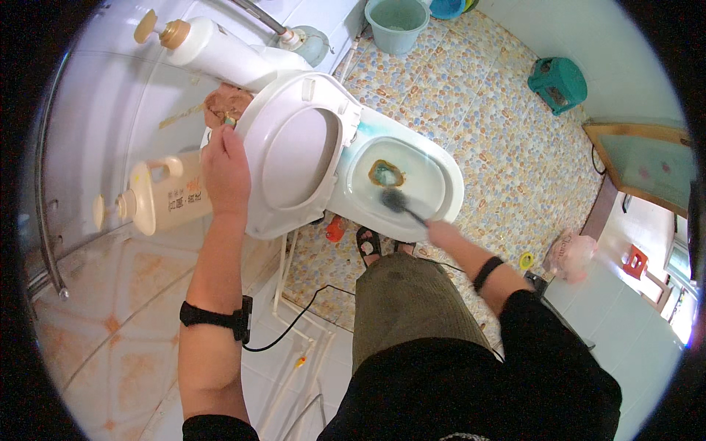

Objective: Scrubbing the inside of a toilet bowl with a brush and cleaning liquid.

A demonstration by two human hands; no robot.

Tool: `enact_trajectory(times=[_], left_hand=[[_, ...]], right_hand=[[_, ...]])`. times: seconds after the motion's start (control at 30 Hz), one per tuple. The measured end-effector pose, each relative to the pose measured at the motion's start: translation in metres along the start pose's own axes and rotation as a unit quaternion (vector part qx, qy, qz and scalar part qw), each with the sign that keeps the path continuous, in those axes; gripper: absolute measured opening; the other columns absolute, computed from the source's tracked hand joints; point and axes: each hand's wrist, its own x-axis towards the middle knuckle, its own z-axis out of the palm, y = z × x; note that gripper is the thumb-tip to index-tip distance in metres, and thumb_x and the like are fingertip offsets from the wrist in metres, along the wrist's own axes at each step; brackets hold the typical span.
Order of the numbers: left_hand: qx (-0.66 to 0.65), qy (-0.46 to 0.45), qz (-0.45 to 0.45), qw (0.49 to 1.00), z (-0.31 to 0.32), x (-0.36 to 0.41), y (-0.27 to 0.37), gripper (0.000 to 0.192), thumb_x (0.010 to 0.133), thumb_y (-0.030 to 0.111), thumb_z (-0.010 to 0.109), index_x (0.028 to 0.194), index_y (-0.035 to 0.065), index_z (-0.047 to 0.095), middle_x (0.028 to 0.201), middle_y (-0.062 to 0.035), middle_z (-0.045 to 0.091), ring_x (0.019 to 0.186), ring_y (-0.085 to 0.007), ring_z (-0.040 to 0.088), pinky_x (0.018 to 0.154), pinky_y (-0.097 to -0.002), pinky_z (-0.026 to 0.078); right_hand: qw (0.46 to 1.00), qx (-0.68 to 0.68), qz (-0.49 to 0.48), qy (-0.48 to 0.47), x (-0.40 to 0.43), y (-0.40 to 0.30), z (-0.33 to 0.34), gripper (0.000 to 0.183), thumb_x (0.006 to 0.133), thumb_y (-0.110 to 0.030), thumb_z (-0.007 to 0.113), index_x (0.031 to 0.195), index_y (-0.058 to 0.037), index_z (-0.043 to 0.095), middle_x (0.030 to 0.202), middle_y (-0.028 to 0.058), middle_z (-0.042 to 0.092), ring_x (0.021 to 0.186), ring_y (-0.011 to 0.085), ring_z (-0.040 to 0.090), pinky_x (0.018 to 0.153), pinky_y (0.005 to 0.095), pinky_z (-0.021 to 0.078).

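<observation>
In the head view, my right hand (pixel 443 236) grips the dark handle of a toilet brush (pixel 393 199). The brush head is inside the toilet bowl (pixel 361 190), just below the brown-stained drain opening (pixel 386 173). The raised toilet seat and lid (pixel 259 182) stand open against the tank. My left hand (pixel 226 165) is at the tank side of the raised lid, fingers closed by a small greenish object (pixel 229 120) in front of a reddish-brown cloth-like item (pixel 223 102). I cannot tell whether it holds that object. The left palm is hidden.
A cream pump bottle (pixel 160 201) and a white pump bottle (pixel 207 49) stand by the tank. On the pebble-patterned floor are a grey bucket (pixel 397 41), a green stool (pixel 560 85) and a red object (pixel 335 229). A black cable (pixel 300 314) hangs from my left forearm band.
</observation>
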Motion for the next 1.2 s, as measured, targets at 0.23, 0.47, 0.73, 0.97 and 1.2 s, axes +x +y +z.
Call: enact_trajectory(times=[0.23, 0.47, 0.73, 0.97, 1.2], left_hand=[[0.063, 0.001, 0.027, 0.998, -0.006, -0.001, -0.006, 0.028, 0.086, 0.024, 0.037, 0.082, 0.0014, 0.052, 0.079, -0.0202, 0.056, 0.074, -0.0386, 0.05, 0.065, -0.0444, 0.039], [0.051, 0.013, 0.032, 0.998, -0.002, 0.0, 0.007, 0.026, 0.084, 0.024, 0.038, 0.081, 0.0026, 0.053, 0.073, -0.0203, 0.056, 0.069, -0.0383, 0.052, 0.061, -0.0463, 0.039], [0.095, 0.014, -0.005, 0.995, -0.001, -0.001, 0.001, 0.032, 0.085, 0.029, 0.035, 0.085, 0.0042, 0.056, 0.08, -0.0206, 0.057, 0.079, -0.0378, 0.051, 0.07, -0.0456, 0.04], [0.096, -0.015, -0.025, 0.995, 0.0, 0.002, 0.003, 0.034, 0.085, 0.029, 0.033, 0.086, 0.0049, 0.056, 0.084, -0.0205, 0.057, 0.085, -0.0369, 0.05, 0.073, -0.0455, 0.04], [0.112, -0.025, -0.028, 0.993, -0.011, -0.001, -0.002, 0.034, 0.084, 0.03, 0.033, 0.088, 0.005, 0.056, 0.086, -0.0187, 0.058, 0.085, -0.0365, 0.05, 0.074, -0.0451, 0.04]], right_hand=[[0.972, -0.207, -0.061, -0.095, -0.041, -0.026, -0.102, 0.016, 0.07, -0.012, 0.055, 0.082, -0.0047, 0.064, 0.086, 0.0134, 0.063, 0.079, 0.0289, 0.061, 0.068, 0.0446, 0.0477], [0.887, 0.401, -0.001, -0.229, 0.039, -0.075, -0.088, 0.026, 0.083, -0.03, 0.047, 0.092, -0.0065, 0.052, 0.054, 0.0059, 0.044, 0.034, 0.0149, 0.034, 0.033, 0.0301, 0.0294], [0.978, -0.088, -0.07, -0.173, -0.045, -0.047, -0.085, 0.019, 0.077, -0.018, 0.047, 0.084, -0.0077, 0.062, 0.076, 0.012, 0.061, 0.065, 0.0257, 0.06, 0.057, 0.0373, 0.0467], [0.945, -0.319, 0.016, -0.065, -0.04, -0.001, -0.135, 0.018, 0.073, -0.011, 0.054, 0.087, -0.0078, 0.065, 0.082, 0.0074, 0.064, 0.074, 0.0232, 0.062, 0.058, 0.0376, 0.0493], [0.994, 0.005, -0.075, -0.075, -0.044, -0.085, -0.056, 0.024, 0.078, -0.02, 0.047, 0.078, -0.0024, 0.063, 0.073, 0.014, 0.062, 0.063, 0.0299, 0.06, 0.06, 0.0423, 0.0482]])
